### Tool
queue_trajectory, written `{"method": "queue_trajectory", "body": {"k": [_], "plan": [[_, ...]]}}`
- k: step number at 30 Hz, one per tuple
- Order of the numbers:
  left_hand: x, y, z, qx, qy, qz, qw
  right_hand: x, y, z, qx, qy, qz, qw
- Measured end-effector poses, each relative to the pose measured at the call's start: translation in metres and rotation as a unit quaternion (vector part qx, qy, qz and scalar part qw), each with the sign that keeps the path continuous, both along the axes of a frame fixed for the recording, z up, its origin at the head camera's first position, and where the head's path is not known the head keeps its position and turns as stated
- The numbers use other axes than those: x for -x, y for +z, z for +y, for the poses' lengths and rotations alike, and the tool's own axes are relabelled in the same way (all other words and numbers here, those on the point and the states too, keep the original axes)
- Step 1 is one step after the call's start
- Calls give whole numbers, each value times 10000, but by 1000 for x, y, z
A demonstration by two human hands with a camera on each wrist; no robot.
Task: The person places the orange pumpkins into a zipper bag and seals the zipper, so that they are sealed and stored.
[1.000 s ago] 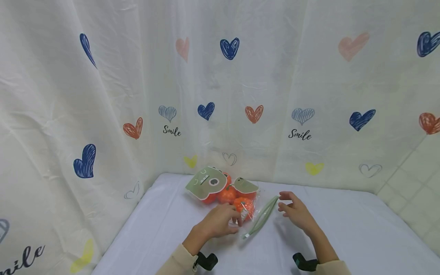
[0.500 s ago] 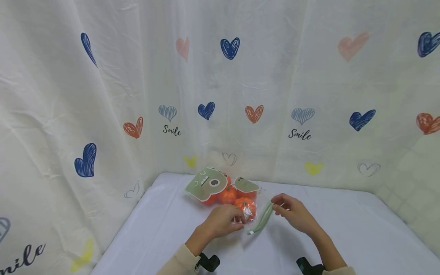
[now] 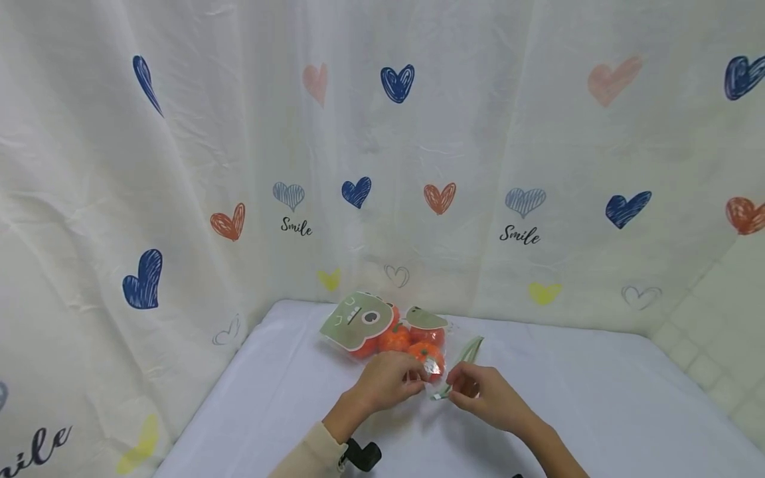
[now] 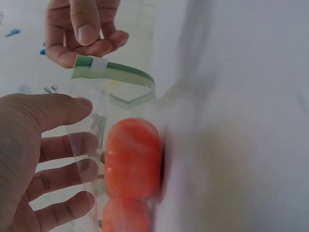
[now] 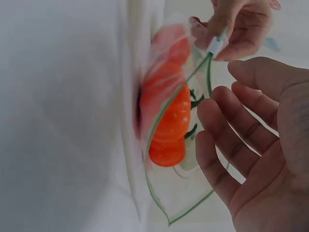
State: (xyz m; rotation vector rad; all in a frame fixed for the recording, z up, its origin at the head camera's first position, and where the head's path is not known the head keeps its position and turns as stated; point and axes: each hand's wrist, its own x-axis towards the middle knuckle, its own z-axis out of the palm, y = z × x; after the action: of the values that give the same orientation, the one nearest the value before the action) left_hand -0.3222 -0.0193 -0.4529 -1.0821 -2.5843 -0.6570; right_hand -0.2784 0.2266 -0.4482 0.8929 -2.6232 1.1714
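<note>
Our left hand pinches the bag of oranges at its mouth, our right hand pinches its green zip strip.

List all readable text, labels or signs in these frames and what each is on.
"Smile" – printed in black script on the heart-print curtain, under a grey-blue heart.
"Smile" – again on the same curtain, farther right.
"mile" – cut off by the frame edge, curtain lower left.
Clear bag of orange pumpkins: its green patches show shapes but no readable words.
Green zip strip: a white tab, blank.
</note>
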Motion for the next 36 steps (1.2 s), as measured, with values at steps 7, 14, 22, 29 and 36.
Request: {"method": "queue_trajectory", "body": {"k": [7,14,22,29,36], "plan": [[-3,0,1,-98,81,-22,9999,-1,-8,-10,-205,-40,303,9993],[-2,0,1,-105,88,22,9999,-5,-10,-19,-363,-472,758,9953],[-3,0,1,-141,72,-128,9998,-8,-13,-27,-787,-1154,852,9865],[-1,2,-1,-210,-18,-269,9994,-7,-12,-27,-495,-1071,1343,9839],[0,5,-5,-182,-93,-341,9992,-3,-12,-21,-326,-1016,1309,9856]]}}
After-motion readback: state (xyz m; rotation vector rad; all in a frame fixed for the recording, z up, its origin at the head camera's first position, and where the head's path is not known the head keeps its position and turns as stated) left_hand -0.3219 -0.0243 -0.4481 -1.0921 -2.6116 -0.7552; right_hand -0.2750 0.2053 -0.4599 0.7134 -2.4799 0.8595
